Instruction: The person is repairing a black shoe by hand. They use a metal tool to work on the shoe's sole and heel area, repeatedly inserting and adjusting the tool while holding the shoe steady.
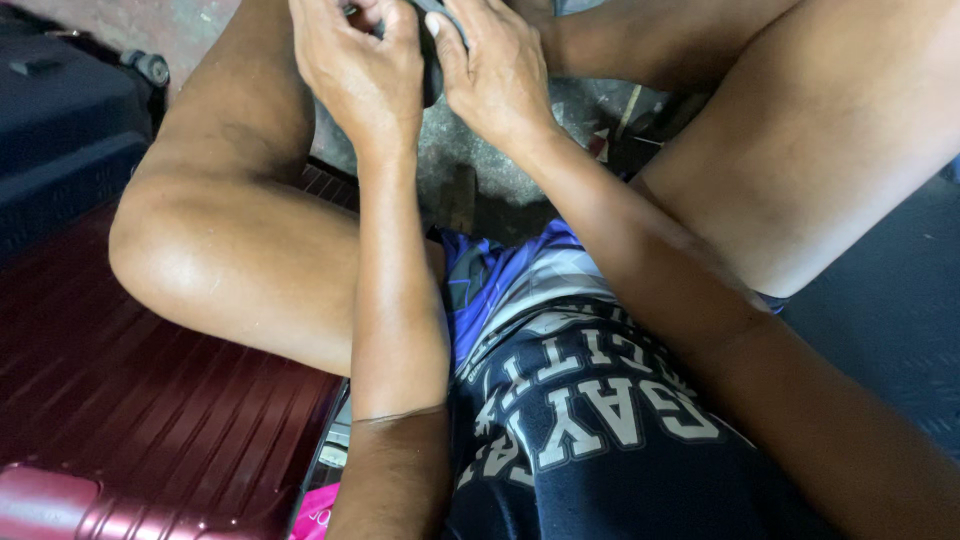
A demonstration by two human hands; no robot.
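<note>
Both hands meet at the top edge of the view over a small dark curved object, mostly hidden: the left hand is curled tight, fingers pinching its near edge, and the right hand wraps its other side with the thumb pressed on the rim. Working it well likely means keeping both grips close together and steady between the raised knees. A ribbed dark-red hard-shell suitcase lies at far left, bare concrete floor below the hands.
</note>
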